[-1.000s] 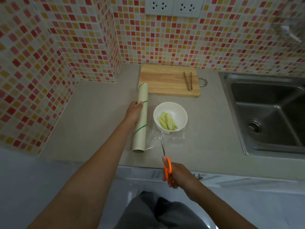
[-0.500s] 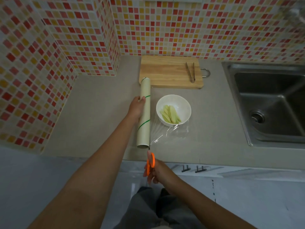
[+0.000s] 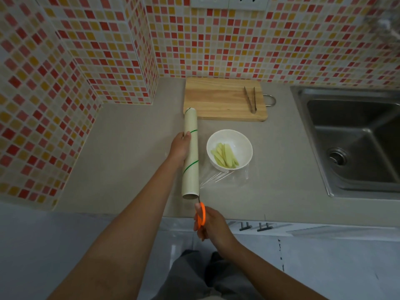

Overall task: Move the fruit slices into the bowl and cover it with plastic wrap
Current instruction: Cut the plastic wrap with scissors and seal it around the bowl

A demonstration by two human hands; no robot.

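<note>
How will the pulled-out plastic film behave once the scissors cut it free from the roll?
The plastic film already shows wrinkles beside the bowl, so it is probably floppy and light, likely to crumple or cling to itself. Only the roll under the left hand seems to keep it taut.

Soft, rather dim indoor light is falling evenly over the scene, casting only faint shadows. The wide lens is bending the tiled wall (image 3: 91,61) strongly toward the upper left and right corners of the frame. The sink (image 3: 355,146) at the right is sitting in deeper shade. Small highlights are glinting on the plastic wrap (image 3: 225,178) near centre. The bottom of the frame is looking hazy and soft, and colours are appearing slightly washed.
</note>
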